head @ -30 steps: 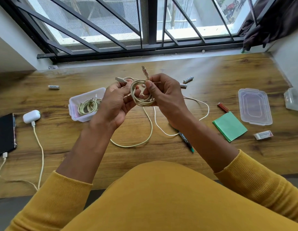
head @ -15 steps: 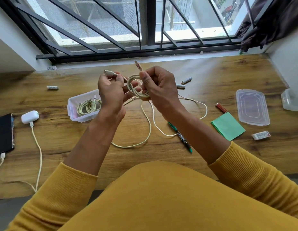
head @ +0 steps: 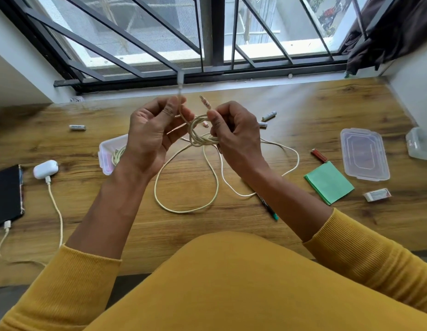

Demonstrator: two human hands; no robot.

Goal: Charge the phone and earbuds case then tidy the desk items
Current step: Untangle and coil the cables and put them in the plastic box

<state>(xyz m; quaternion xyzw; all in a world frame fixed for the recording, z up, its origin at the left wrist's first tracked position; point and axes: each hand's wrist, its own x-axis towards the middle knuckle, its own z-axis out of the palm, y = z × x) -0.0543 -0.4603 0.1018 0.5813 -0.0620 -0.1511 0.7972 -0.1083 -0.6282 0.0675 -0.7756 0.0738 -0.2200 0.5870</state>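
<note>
Above the wooden desk (head: 207, 225) my right hand (head: 234, 137) pinches a small coil of cream cable (head: 200, 134). My left hand (head: 152, 137) pinches that cable's free end and holds it upright, its plug (head: 180, 80) blurred. Loose cable loops (head: 188, 187) lie on the desk under both hands. At the far left lies a black phone (head: 7, 194) with a cable plugged in. Beside it the white earbuds case (head: 45, 169) also has a cable attached.
A pink-tinted box (head: 107, 151) holding another coiled cable sits behind my left wrist. Batteries (head: 77, 127) (head: 269, 115), a pen (head: 267, 206), a red lighter (head: 319, 155), green paper (head: 329, 182), an eraser (head: 377, 194), a clear lid (head: 364, 154) and a container (head: 420, 144) lie around.
My left hand pulled the cable's end up and away from the coil, so the plug now points toward the window. Both hands rose slightly.
</note>
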